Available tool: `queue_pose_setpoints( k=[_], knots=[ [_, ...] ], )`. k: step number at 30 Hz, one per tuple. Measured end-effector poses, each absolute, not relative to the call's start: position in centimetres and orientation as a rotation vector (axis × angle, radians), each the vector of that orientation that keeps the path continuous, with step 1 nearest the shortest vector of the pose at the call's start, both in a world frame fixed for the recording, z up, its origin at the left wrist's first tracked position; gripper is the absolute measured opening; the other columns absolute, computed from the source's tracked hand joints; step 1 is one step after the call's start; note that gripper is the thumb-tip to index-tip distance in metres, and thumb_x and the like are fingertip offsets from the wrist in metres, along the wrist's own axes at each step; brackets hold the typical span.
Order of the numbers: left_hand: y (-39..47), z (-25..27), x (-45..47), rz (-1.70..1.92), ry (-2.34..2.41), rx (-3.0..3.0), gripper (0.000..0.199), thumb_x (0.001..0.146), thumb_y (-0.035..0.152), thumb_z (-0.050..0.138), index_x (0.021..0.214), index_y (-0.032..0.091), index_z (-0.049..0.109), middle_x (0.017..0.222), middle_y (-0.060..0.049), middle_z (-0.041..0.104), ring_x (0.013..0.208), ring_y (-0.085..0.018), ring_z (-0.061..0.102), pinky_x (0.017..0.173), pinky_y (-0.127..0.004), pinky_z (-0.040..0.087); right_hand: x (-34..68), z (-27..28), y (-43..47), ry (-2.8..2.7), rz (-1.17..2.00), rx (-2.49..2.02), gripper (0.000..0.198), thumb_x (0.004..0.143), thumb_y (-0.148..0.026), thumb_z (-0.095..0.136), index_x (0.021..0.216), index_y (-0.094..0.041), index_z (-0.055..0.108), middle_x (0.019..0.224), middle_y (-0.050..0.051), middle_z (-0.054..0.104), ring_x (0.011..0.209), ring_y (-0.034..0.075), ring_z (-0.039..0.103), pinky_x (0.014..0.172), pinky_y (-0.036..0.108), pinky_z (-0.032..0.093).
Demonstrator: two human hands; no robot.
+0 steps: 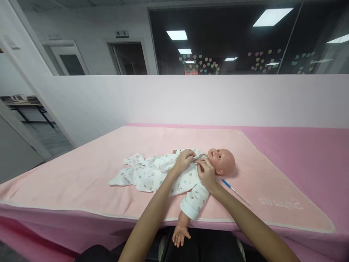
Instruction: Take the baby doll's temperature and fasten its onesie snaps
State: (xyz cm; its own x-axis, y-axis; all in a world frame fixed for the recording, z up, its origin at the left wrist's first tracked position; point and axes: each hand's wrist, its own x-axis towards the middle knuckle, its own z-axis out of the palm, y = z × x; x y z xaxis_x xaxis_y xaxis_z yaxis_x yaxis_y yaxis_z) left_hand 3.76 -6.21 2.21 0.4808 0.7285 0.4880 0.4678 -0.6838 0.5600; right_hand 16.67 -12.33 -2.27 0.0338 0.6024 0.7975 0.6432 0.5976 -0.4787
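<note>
A baby doll (223,160) lies on its back, head to the right, dressed in a white printed romper (152,174). At the chest, near the neck, my left hand (185,160) pinches the edge of the romper's front. My right hand (206,174) is closed on the cloth just beside it, close under the doll's chin. A small gap in the front opening shows between the two hands. Whatever fastener may be under my fingertips is hidden. The doll's near arm (195,202) reaches over the table's front edge, its palm up.
Beneath the doll a peach mat (89,160) covers much of the pink tabletop (308,156). A thin stick with a blue end (226,183) lies right of the doll's shoulder. Behind the table stands a white low wall (191,98) with a window above.
</note>
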Motion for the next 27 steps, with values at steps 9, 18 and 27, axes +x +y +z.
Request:
queue_pose_setpoints(
  k=[9, 18, 27],
  knots=[
    [-6.77, 2.18, 4.19, 0.982, 0.914, 2.025, 0.019, 0.067, 0.015, 0.046, 0.076, 0.014, 0.062, 0.072, -0.002, 0.064, 0.068, -0.013, 0.058, 0.065, -0.023, 0.046, 16.79, -2.29, -12.34, -1.635, -0.049, -1.071, 0.028, 0.082, -0.012, 0.036, 0.085, -0.02, 0.063, 0.087, 0.006, 0.058, 0.081, 0.016, 0.057, 0.073, 0.027, 0.048],
    [-6.82, 2.51, 3.7, 0.914, 0.817, 2.003, 0.019, 0.072, 0.028, 0.058, 0.078, 0.013, 0.068, 0.077, -0.005, 0.068, 0.074, -0.015, 0.061, 0.071, -0.026, 0.048, 16.68, -2.28, -12.38, -1.545, 0.011, -1.061, 0.022, 0.083, -0.015, 0.038, 0.092, -0.019, 0.057, 0.085, 0.005, 0.061, 0.076, 0.016, 0.057, 0.069, 0.028, 0.048],
    [-6.69, 2.7, 3.43, 0.903, 0.886, 1.853, 0.024, 0.067, 0.031, 0.066, 0.081, 0.011, 0.071, 0.077, -0.008, 0.07, 0.075, -0.018, 0.063, 0.071, -0.028, 0.049, 16.68, -2.15, -12.21, -1.548, 0.028, -1.102, 0.019, 0.084, -0.015, 0.039, 0.091, -0.018, 0.057, 0.088, 0.006, 0.059, 0.077, 0.016, 0.056, 0.067, 0.027, 0.047]
  ],
)
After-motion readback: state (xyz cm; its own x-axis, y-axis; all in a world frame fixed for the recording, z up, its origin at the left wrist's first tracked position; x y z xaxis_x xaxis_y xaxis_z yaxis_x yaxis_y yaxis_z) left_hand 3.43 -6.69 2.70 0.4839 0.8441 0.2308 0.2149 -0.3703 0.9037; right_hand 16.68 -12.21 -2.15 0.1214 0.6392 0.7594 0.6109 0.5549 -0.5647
